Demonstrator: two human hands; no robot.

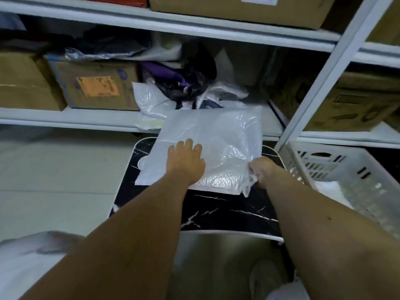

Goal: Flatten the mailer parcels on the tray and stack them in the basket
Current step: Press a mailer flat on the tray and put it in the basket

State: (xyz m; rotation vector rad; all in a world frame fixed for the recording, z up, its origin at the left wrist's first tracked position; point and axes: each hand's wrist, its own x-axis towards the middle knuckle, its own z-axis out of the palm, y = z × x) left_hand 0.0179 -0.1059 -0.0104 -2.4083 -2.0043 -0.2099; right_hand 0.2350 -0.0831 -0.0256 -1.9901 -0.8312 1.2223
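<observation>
A white plastic mailer parcel (216,135) lies across the far half of the black marble-patterned tray (216,213). My left hand (186,161) rests flat on the parcel's near left part, fingers together, palm down. My right hand (263,171) pinches the parcel's crumpled near right corner. A white slotted plastic basket (337,167) stands to the right of the tray, with something pale and flat lying inside it.
A white metal shelf (71,118) runs behind the tray, holding cardboard boxes (95,85) and a heap of loose plastic bags and mailers (186,87). A shelf upright (324,72) rises between tray and basket. Pale floor tiles lie to the left.
</observation>
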